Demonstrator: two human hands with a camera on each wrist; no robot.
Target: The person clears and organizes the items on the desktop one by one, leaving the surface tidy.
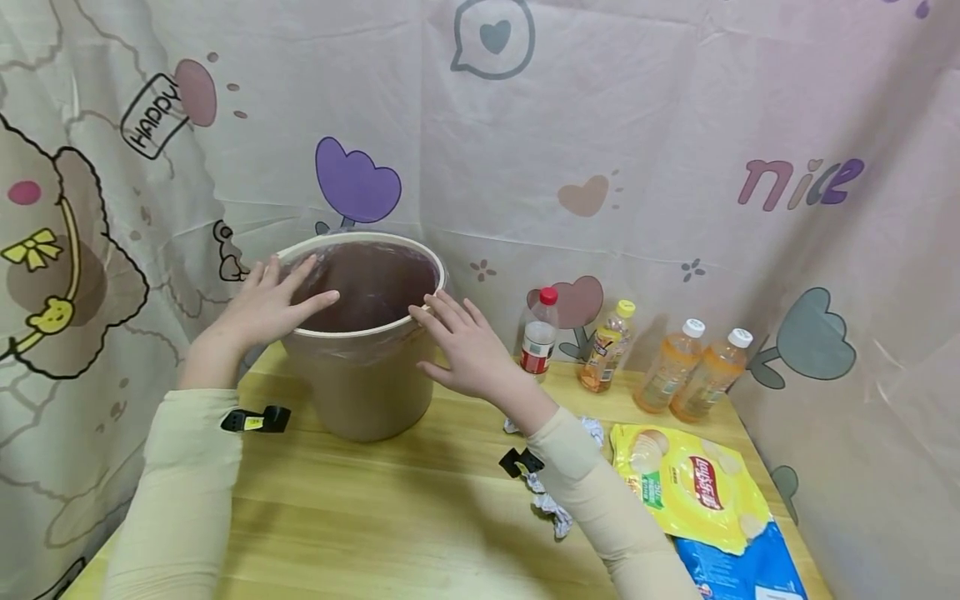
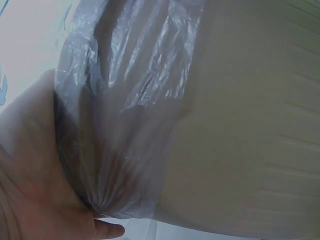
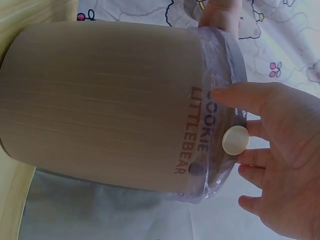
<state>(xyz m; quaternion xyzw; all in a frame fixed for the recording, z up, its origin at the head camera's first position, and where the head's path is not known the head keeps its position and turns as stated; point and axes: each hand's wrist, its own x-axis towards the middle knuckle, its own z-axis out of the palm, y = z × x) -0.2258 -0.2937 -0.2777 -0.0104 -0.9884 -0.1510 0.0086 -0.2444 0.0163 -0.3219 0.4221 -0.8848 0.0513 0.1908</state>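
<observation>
**Clear plastic liner [image 2: 145,75] folded over the rim [image 1: 356,333] of the tan wastebasket [image 1: 367,400]**

The wastebasket stands upright on the tabletop [image 1: 360,525], between the two hands, its mouth open just inside their fingers. The liner's edge hangs down outside the rim, beside each hand. Below the right hand's fingertips, the lettering "COOKIE LITTLEBEAR" [image 3: 195,127] shows.

The left hand [image 1: 273,308] lies spread at the near side of its rim, grasping nothing. The right hand [image 1: 472,350] is relaxed, fingers extended to the opposite rim, thumb against the liner outside; it is not clenched either.

The step in hand looks like settling or checking the liner. The next move would probably call for light, flat pressure around the rim, or simply lifting both hands away without dragging the plastic.

Beyond and right of the right hand stand a red-capped bottle [image 1: 537,337], a yellow-capped bottle [image 1: 606,350] and two white-capped bottles [image 1: 667,371]. Crumpled paper [image 1: 553,512] lies near its wrist; the yellow chip bag [image 1: 690,483] overlaps a blue packet [image 1: 742,562] farther right.
</observation>
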